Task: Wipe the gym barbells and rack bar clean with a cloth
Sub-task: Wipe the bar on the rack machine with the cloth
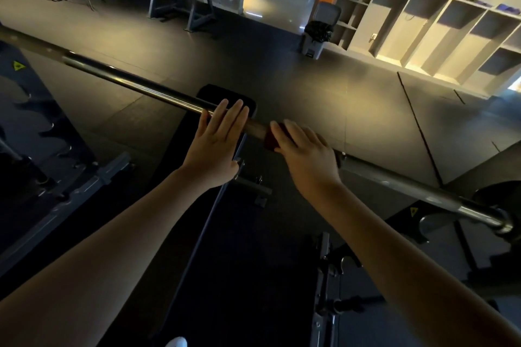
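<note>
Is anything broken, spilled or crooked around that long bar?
Nothing stands out. The barbell looks unbent above the bench. The left hand rests flat on it, and the right hand holds the red cloth against it. The floor shows no spill, though the light is dim.

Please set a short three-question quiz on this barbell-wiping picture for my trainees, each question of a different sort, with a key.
1. True or false: the left hand lies flat on the barbell, fingers straight.
2. Which hand holds the red cloth against the bar? A) left B) right C) both
3. Fill in: under the barbell stands a black padded ____.
Key: 1 true; 2 B, the right hand; 3 bench.
</note>
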